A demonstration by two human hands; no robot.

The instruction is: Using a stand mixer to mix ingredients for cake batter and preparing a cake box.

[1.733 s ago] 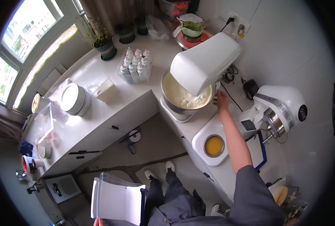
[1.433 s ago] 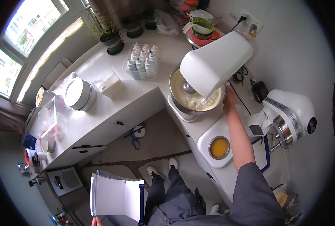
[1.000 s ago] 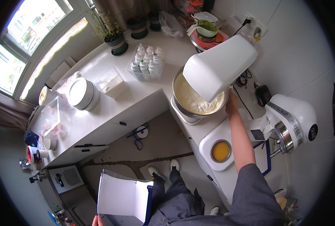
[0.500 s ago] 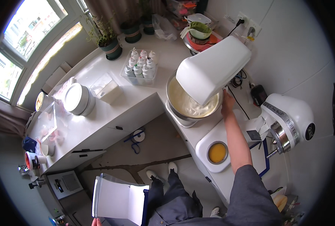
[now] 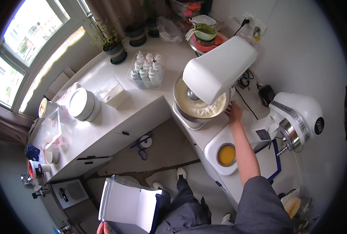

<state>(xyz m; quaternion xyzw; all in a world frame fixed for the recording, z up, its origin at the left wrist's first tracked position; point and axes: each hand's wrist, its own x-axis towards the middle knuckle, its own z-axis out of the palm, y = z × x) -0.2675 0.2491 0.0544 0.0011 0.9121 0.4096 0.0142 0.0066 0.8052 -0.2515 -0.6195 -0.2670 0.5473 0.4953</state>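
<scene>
A bright window adjoins brown curtains.

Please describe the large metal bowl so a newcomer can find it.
Find the farther white mixer. Under its head, beside the right hand, is the large metal bowl; unlike the small yellow-filled cup, it holds a pale creamy mixture.

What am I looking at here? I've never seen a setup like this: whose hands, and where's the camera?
No robot here: a person works with bare hands, seen by a fisheye camera on their head, so straight edges bend. The left hand pinches the edge of an open white-lined box. The right hand is open beside the steel bowl of a white stand mixer; I can't tell whether they touch. The bowl holds pale cream. On the counter also stand a second stand mixer, squeeze bottles in a clear tub and a potted plant.
</scene>
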